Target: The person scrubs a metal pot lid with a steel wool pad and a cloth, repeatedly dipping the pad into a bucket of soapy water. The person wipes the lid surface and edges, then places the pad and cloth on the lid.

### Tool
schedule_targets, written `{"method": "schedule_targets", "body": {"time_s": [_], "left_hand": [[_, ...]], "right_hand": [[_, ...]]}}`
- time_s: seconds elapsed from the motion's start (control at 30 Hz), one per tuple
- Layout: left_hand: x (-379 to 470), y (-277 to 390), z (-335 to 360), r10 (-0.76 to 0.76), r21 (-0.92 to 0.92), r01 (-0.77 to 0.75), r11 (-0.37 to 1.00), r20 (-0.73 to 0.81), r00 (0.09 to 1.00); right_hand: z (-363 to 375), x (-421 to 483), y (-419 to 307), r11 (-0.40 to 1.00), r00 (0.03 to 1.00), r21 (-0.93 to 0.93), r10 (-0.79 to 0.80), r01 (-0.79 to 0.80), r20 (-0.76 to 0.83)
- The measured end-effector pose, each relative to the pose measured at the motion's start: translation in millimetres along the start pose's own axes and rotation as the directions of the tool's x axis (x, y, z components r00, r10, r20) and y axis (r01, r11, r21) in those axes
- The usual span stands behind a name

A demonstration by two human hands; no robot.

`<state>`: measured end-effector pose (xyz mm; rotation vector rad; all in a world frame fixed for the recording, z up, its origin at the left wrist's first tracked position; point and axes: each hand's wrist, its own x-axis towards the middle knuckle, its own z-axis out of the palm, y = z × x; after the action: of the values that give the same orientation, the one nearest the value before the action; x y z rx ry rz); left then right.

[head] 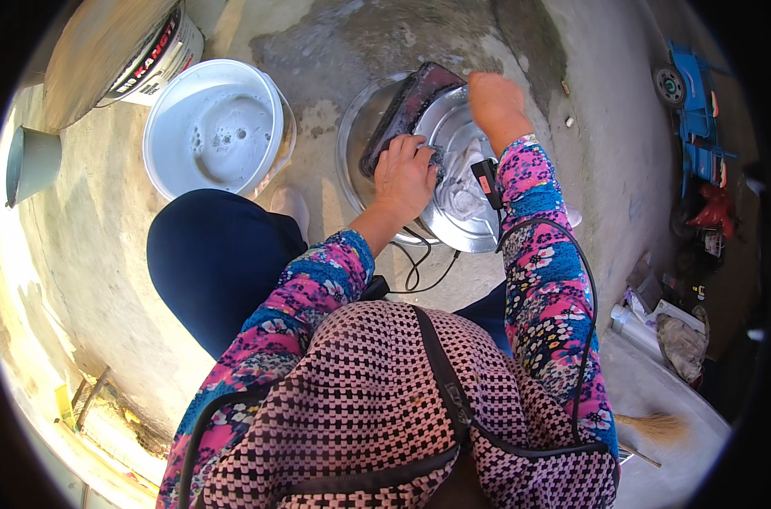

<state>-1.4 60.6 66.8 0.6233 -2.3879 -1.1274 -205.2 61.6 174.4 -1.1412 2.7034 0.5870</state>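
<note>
My left hand point(405, 175) is curled over a dark grey scouring pad point(437, 162) at the left part of a round aluminium lid point(452, 114). My right hand point(496, 105) is closed on the lid's far right rim, its fingertips hidden. The lid is tilted over a wide metal basin point(348, 143). A crumpled whitish cloth point(463, 191) lies on the lid. Behind my left hand, a dark rectangular pan point(411, 105), wet-looking, rests in the basin and leans against its far side.
A white bucket point(216, 137) with sudsy water stands left of the basin, near my knee. Beyond it are a printed paint pail point(169, 57) and a grey bucket point(35, 164). Black cables point(417, 270) hang near the basin. A blue toy vehicle point(694, 114) stands far right, a broom point(652, 427) lower right.
</note>
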Motion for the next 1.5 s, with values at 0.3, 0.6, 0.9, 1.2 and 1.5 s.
{"method": "schedule_targets", "body": {"time_s": [0.3,0.6,0.9,1.2,1.5], "left_hand": [[-1,0,5,0.026,0.012,-0.027,1.0,0.02,0.999],[-4,-4,9,0.046,0.051,-0.048,0.998,0.031,0.998],[-6,-9,13,0.075,0.072,-0.079,0.994,0.057,0.996],[13,-18,0,-0.129,-0.02,0.131,0.991,0.069,0.989],[156,-14,-110,-0.253,-0.312,0.213,0.926,-0.093,0.963]], "right_hand": [[2,-20,-25,0.999,1.0,-0.042,-0.007,0.006,-0.021],[17,-46,-45,0.99,0.985,-0.048,-0.136,0.132,-0.105],[23,-75,-48,0.978,0.972,-0.031,-0.21,0.208,-0.11],[26,-57,-41,0.985,0.972,0.018,-0.167,0.173,-0.167],[50,-87,-57,0.975,0.973,0.09,-0.188,0.201,-0.137]]}}
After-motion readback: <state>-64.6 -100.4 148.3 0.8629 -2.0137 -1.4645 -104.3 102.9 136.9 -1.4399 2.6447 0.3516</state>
